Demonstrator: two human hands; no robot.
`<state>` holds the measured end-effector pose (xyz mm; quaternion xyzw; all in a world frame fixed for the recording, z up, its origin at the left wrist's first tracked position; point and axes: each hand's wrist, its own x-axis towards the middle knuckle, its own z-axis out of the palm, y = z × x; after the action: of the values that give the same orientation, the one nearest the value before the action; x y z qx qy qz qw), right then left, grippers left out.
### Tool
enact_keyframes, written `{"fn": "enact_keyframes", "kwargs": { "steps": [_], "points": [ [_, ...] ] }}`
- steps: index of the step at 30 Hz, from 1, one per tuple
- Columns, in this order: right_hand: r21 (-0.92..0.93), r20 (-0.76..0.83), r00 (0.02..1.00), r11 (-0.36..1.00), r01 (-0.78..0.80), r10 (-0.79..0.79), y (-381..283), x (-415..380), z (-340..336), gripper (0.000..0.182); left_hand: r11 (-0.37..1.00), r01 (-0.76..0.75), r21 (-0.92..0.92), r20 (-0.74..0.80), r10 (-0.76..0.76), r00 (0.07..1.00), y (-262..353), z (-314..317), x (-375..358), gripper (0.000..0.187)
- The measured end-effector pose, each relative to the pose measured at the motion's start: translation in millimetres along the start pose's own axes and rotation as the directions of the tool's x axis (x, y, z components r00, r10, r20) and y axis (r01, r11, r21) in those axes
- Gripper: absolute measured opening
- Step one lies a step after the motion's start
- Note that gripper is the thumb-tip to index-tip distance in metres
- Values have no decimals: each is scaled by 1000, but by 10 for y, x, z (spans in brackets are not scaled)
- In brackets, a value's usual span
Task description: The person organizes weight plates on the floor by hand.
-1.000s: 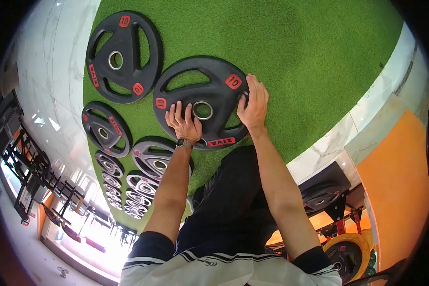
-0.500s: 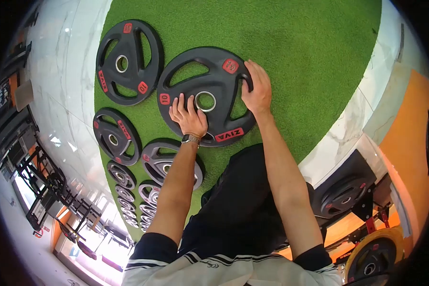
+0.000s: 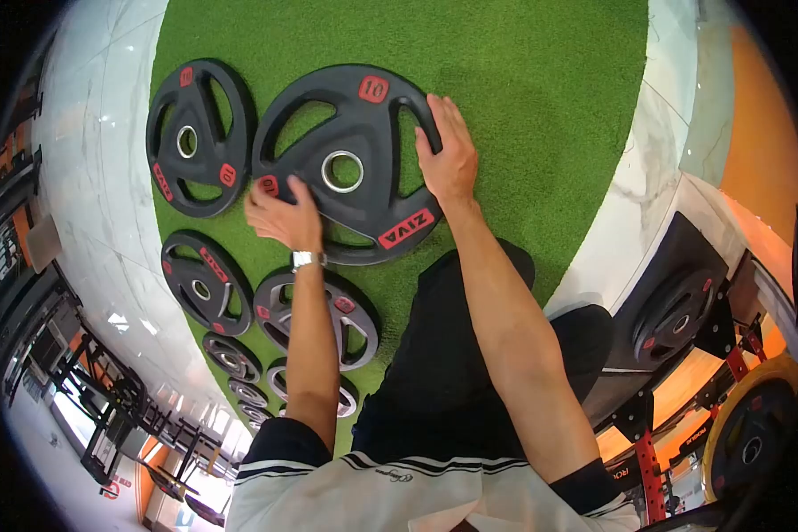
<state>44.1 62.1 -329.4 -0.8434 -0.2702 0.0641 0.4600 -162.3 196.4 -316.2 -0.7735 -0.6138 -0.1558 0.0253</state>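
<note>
A large black weight plate (image 3: 375,164) marked 10 and ZIVA lies on the green turf, with a metal ring at its centre hole. My right hand (image 3: 449,158) grips its right rim, thumb by the slot and fingers over the outer edge. At the lower left rim is my left hand (image 3: 285,217), slightly blurred, thumb and fingers apart over a red 10 mark. A metal-band watch (image 3: 308,259) is on my left wrist. Close by on the left lies another black 10 plate (image 3: 206,111).
Below lie a smaller black plate (image 3: 225,285), a grey plate (image 3: 328,301) partly behind my left forearm, and several smaller plates. Marble tiles (image 3: 97,151) border the turf (image 3: 532,115). At right stand more plates (image 3: 674,324) and a rack (image 3: 649,470).
My left hand has moved from the plate's face near the centre hole out to its left rim. The large plate has turned slightly. My right hand stays on the right rim.
</note>
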Motion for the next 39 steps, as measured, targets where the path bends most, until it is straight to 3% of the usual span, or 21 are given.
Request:
{"fn": "enact_keyframes", "kwargs": {
  "steps": [1,4,7,13,19,20,23,30,33,34,37,38,39],
  "points": [
    [-9,1,1000,1000,-1,1,13,-10,12,56,987,159,26,-39,-158,987,-40,20,99,54],
    [-16,-2,1000,1000,-5,5,5,27,3,57,952,292,90,258,-305,917,-210,45,336,72],
    [2,-3,1000,1000,-25,25,-2,17,-5,56,955,239,174,346,-286,893,-217,102,446,84],
    [29,2,999,999,-36,36,-20,-3,2,55,919,349,183,400,-394,828,-303,175,605,92],
    [5,21,1000,1000,7,-7,26,5,-8,55,859,506,-78,514,-400,759,-217,-188,710,95],
    [-21,25,999,1000,23,-22,30,18,-18,55,844,522,-120,491,-407,771,-432,-39,734,92],
    [-48,20,999,998,49,-48,52,12,-39,54,841,520,-151,463,-405,789,-151,-395,702,93],
    [-29,1,996,996,85,-85,119,-10,3,55,873,486,37,544,-426,723,-383,-407,952,107],
    [-55,10,996,995,88,-87,149,-11,-4,56,869,492,-48,535,-393,747,-467,-496,873,109],
    [-60,22,996,995,84,-82,135,-6,-32,55,893,446,-59,512,-356,782,-399,-638,843,96],
    [-66,17,996,994,89,-88,102,47,-57,54,918,394,-38,565,-306,766,15,-1219,852,81],
    [-73,22,996,993,93,-92,105,22,-81,54,951,296,-88,422,-233,876,102,-1291,774,70],
    [-70,25,998,996,64,-63,99,42,-113,55,950,257,-177,383,-174,907,128,-1327,757,69]
  ]
}}
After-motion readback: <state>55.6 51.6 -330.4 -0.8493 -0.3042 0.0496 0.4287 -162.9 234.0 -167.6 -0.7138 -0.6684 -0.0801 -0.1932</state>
